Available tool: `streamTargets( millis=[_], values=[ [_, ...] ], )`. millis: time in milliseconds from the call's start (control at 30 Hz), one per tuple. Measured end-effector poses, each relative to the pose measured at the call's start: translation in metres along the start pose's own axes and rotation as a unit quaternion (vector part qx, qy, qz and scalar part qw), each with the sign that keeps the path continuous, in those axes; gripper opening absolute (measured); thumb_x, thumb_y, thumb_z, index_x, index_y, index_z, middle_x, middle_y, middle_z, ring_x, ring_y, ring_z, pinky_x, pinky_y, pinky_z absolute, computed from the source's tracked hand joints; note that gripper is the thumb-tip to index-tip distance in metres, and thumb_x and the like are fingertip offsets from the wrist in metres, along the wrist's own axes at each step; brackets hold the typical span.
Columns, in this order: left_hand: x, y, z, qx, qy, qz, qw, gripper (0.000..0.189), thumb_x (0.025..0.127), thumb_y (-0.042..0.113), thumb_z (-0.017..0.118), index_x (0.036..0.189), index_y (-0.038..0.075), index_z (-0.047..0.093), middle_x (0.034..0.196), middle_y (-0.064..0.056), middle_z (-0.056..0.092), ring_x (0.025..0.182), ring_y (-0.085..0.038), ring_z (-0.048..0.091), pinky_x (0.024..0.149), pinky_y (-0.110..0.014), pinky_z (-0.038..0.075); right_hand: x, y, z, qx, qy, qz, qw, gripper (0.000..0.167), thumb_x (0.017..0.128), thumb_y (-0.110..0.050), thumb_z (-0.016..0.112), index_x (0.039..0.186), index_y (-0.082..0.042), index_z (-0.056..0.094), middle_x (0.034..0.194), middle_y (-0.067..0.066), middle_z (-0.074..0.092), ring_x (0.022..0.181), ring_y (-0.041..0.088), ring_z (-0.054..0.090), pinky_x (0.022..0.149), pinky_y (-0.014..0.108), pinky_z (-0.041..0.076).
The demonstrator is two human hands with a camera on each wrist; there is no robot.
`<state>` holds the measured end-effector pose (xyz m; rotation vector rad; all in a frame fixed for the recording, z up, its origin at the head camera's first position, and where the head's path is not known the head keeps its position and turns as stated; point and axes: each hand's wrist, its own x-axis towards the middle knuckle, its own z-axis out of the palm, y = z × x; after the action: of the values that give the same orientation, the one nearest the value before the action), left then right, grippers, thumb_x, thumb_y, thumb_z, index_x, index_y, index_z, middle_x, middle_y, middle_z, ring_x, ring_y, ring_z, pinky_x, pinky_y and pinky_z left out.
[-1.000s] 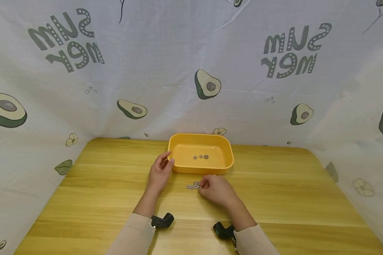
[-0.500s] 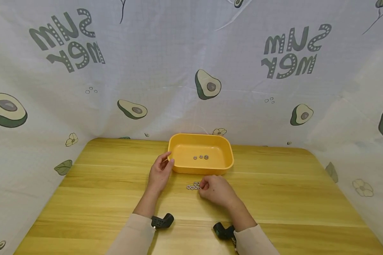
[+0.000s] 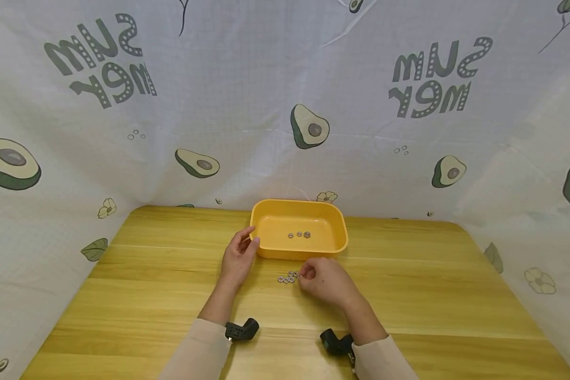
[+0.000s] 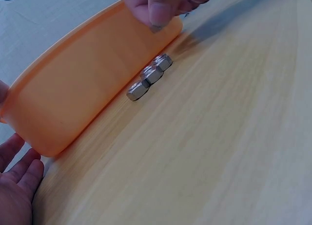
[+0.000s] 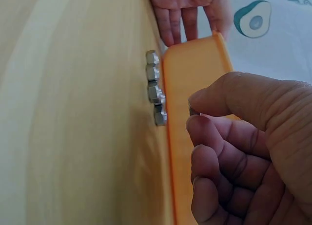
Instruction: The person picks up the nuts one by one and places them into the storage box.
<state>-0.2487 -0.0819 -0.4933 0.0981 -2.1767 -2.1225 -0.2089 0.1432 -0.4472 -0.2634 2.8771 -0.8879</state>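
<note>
In the head view, my right hand (image 3: 325,279) hovers just in front of the yellow tray (image 3: 301,254). Its thumb and forefinger pinch a small metal nut (image 5: 192,109), mostly hidden between the fingertips. Several hex nuts (image 3: 286,279) lie in a tight cluster on the table, left of that hand. The left hand (image 3: 237,261) touches the tray's left end, its fingers fairly straight against the end wall and one digit at the rim in the right wrist view. Inside the tray are three nuts (image 3: 300,234), spaced slightly apart.
The wooden table (image 3: 408,295) extends to both sides of the tray. Behind it hangs a white cloth (image 3: 247,121) printed with avocados. A black wrist camera (image 3: 242,330) sits on the left wrist, and another camera (image 3: 336,343) on the right.
The right hand has lifted slightly and moved a little right, taking a nut from the near right end of the cluster. My left hand and the tray stay where they were.
</note>
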Motion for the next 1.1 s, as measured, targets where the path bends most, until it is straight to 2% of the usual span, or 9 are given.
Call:
streamTargets(
  millis=[333, 633, 933, 1100],
  values=[
    [0.000, -0.001, -0.001, -0.002, -0.001, 0.001, 1.0000, 0.045, 0.101, 0.027, 0.065, 0.143, 0.012, 0.058, 0.153, -0.013, 0.051, 0.142, -0.035, 0.049, 0.118, -0.050, 0.042, -0.003, -0.008, -0.011, 0.022, 0.016, 0.020, 0.9994, 0.008, 0.087, -0.023, 0.077, 0.084, -0.020, 0.070, 0.074, -0.004, 0.061, 0.066, 0.014, 0.054, 0.061, 0.028, 0.045],
    [0.001, 0.000, 0.000, 0.004, -0.001, 0.000, 1.0000, 0.045, 0.102, 0.027, 0.064, 0.143, 0.011, 0.057, 0.152, -0.013, 0.051, 0.141, -0.036, 0.049, 0.117, -0.051, 0.042, -0.002, -0.009, -0.020, 0.042, 0.040, 0.025, 0.9980, 0.009, 0.090, -0.022, 0.077, 0.091, -0.016, 0.071, 0.074, -0.001, 0.061, 0.062, 0.014, 0.052, 0.055, 0.026, 0.044],
    [0.003, -0.001, -0.001, -0.006, -0.002, -0.003, 1.0000, 0.043, 0.101, 0.026, 0.065, 0.142, 0.014, 0.059, 0.153, -0.012, 0.051, 0.141, -0.034, 0.050, 0.117, -0.050, 0.043, 0.002, -0.008, -0.032, 0.046, 0.070, 0.053, 0.9951, 0.015, 0.092, -0.028, 0.076, 0.097, -0.015, 0.071, 0.077, 0.001, 0.062, 0.067, 0.017, 0.054, 0.058, 0.027, 0.045],
    [0.002, -0.001, -0.001, -0.003, 0.001, -0.005, 1.0000, 0.043, 0.101, 0.026, 0.065, 0.142, 0.015, 0.059, 0.153, -0.012, 0.051, 0.141, -0.034, 0.050, 0.117, -0.050, 0.043, 0.007, -0.009, -0.034, 0.042, 0.090, 0.050, 0.9938, 0.015, 0.093, -0.029, 0.074, 0.098, -0.015, 0.072, 0.076, 0.001, 0.062, 0.066, 0.018, 0.053, 0.057, 0.027, 0.044]
  ],
)
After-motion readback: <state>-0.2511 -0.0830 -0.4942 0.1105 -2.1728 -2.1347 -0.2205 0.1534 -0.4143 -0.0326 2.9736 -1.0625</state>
